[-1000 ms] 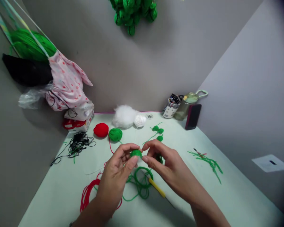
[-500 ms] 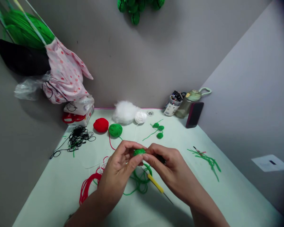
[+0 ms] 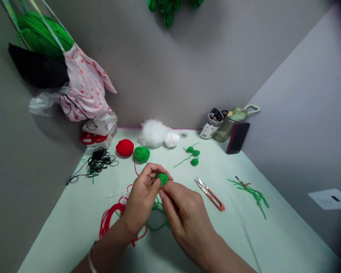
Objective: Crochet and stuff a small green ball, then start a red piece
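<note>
My left hand (image 3: 142, 199) pinches a small round green crocheted piece (image 3: 162, 178) between thumb and fingers, above the middle of the table. My right hand (image 3: 186, 216) is closed, its fingertips touching the lower edge of that piece; what they grip is hidden. Under both hands lies a loose tangle of green yarn (image 3: 156, 226). A loose bundle of red yarn (image 3: 109, 218) lies beside my left wrist. Thread snips (image 3: 211, 195) with orange handles rest to the right of my right hand.
Red (image 3: 124, 148) and green yarn balls (image 3: 141, 154), white stuffing (image 3: 152, 133) and a white yarn ball (image 3: 172, 139) sit behind. Small green crocheted pieces (image 3: 195, 162), green yarn scraps (image 3: 252, 193), black yarn (image 3: 99, 163), a pen cup (image 3: 211, 127), bottle (image 3: 224, 127) and phone (image 3: 238, 138) surround them.
My right hand has shifted lower and turned, uncovering the thread snips. The yellow-handled crochet hook seen below the hands earlier is out of sight. The view has shifted slightly.
</note>
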`<move>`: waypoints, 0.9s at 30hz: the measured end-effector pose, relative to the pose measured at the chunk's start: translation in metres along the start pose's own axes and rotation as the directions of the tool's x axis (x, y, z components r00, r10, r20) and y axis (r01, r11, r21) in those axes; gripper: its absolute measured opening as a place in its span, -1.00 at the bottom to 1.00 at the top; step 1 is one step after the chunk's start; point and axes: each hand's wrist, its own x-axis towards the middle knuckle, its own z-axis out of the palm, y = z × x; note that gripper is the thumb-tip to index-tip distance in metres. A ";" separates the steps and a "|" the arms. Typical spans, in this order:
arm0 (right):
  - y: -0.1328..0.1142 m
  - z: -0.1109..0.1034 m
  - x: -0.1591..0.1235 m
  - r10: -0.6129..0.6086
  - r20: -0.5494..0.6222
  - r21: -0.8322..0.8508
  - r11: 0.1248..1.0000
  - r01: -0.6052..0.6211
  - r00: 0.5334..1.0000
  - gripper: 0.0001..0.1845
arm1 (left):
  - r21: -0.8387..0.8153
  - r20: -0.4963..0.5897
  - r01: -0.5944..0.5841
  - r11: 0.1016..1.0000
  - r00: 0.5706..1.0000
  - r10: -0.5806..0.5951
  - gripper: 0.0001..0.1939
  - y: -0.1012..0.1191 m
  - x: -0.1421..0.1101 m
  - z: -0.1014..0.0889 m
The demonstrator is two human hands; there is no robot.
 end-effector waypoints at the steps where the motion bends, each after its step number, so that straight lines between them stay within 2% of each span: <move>1: 0.002 -0.003 0.001 -0.016 -0.003 0.004 1.000 0.016 1.000 -0.75 | -0.039 0.001 0.029 0.999 1.000 -0.029 -0.94 0.001 0.000 -0.001; 5: 0.013 -0.016 0.007 -0.048 -0.051 -0.055 0.997 0.045 0.998 -0.92 | -0.139 -0.026 0.103 0.985 0.994 -0.108 -0.87 0.006 -0.002 -0.002; 8: 0.020 -0.021 0.009 -0.042 -0.082 -0.102 0.994 0.033 0.996 -0.94 | -0.172 0.002 0.114 0.979 0.993 -0.115 -0.85 0.008 -0.004 0.000; 14: 0.019 -0.026 0.009 0.105 -0.046 0.007 0.994 -0.105 0.993 -0.79 | -0.154 0.111 0.129 0.980 0.987 -0.112 -0.79 0.014 -0.002 0.002; 16: 0.016 -0.028 0.008 0.109 -0.019 0.051 0.993 -0.108 0.994 -0.78 | -0.140 0.106 0.122 0.983 0.989 -0.108 -0.77 0.015 -0.001 0.002; 19: 0.009 -0.030 0.007 0.050 0.072 0.048 0.997 -0.053 0.996 -0.83 | -0.108 0.060 0.087 0.990 0.995 -0.081 -0.81 0.012 -0.002 0.003; 22: 0.005 -0.024 0.005 0.018 0.106 -0.011 1.000 -0.017 0.994 -0.83 | -0.003 -0.021 0.027 1.000 0.999 -0.027 -0.83 0.004 -0.004 0.003; 24: 0.003 -0.014 0.002 0.019 0.068 -0.041 0.999 -0.016 0.998 -0.79 | 0.078 -0.062 -0.006 0.997 0.998 0.010 -0.84 -0.002 -0.003 0.001; 27: 0.003 0.003 -0.002 0.021 0.010 -0.077 0.997 -0.020 1.000 -0.74 | 0.163 -0.058 -0.031 0.986 0.997 0.041 -0.88 -0.009 -0.001 -0.003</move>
